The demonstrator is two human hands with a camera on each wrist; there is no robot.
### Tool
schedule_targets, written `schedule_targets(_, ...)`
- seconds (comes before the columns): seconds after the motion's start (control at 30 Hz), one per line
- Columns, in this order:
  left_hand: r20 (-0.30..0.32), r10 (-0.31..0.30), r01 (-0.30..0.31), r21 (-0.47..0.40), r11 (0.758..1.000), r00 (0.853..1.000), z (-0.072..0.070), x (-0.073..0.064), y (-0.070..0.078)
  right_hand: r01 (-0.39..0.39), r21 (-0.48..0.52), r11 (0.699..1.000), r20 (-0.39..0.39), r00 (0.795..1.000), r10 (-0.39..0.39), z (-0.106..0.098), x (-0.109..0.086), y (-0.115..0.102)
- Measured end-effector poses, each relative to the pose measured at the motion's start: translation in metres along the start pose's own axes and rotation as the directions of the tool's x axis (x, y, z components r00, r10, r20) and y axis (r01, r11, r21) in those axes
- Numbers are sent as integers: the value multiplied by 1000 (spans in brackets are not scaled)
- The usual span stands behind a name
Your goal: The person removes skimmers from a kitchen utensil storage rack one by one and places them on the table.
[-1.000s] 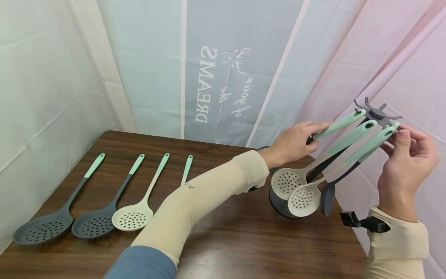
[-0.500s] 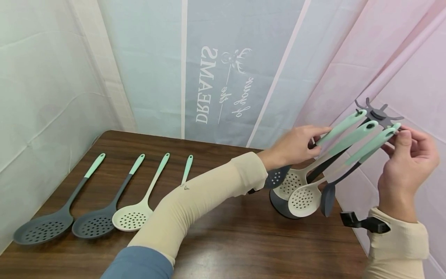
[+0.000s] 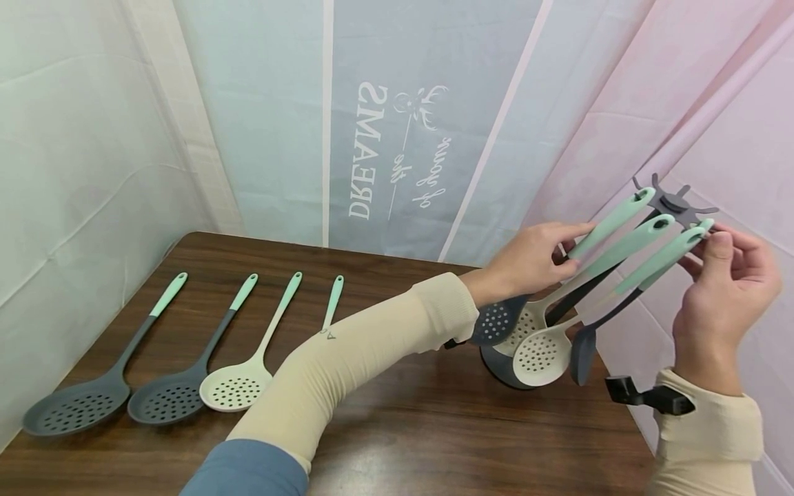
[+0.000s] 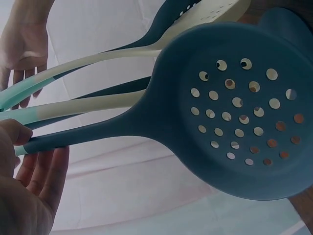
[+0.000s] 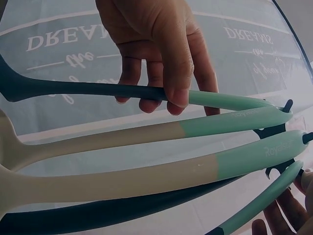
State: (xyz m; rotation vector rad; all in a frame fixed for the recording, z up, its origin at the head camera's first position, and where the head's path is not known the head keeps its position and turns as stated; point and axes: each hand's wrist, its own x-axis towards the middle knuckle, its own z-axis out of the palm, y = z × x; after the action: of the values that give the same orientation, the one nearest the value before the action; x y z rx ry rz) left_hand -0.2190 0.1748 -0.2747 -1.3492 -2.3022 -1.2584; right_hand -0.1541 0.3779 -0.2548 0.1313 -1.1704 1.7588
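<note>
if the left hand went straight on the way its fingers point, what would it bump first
The left hand would likely meet the neighbouring pale spoon's green handle first, just past the dark spoon it holds; depth is unclear.

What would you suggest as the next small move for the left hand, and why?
Perhaps the left hand should gently ease the dark skimmer it grips downward: the holed end of its handle is at the rack, but whether it is fully hooked is unclear, so letting go seems risky.
</note>
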Motion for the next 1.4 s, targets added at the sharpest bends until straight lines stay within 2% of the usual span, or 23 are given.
schedule_targets(0.33,-16,-16,15,-72,997,1000,0,-4,-2,-5,10,1000,-5,1000,5,1,0,-1)
schedule_targets(0.57,-23,-5,3,-79,997,1000,-4,-7,-3,-5,-8,1000,-6,1000,4,1,-1,-2)
schedule_targets(0.77,-65,-1,-5,-99,995,998,-6,-7,0,-1,5,1000,-4,1000,1,1,-1,-2)
schedule_targets(1.07,-65,-59,50,-133,990,996,-10,-13,6,4,10,1000,-1,1000,-4,0,-1,-1)
schedule_targets(1.27,-73,-111,97,-174,980,991,-16,-23,7,-2,37,999,1,1000,1,1,-1,0)
schedule_targets(1.4,-79,-141,126,-172,977,987,-19,-32,3,-1,35,999,1,1000,1,1,0,0)
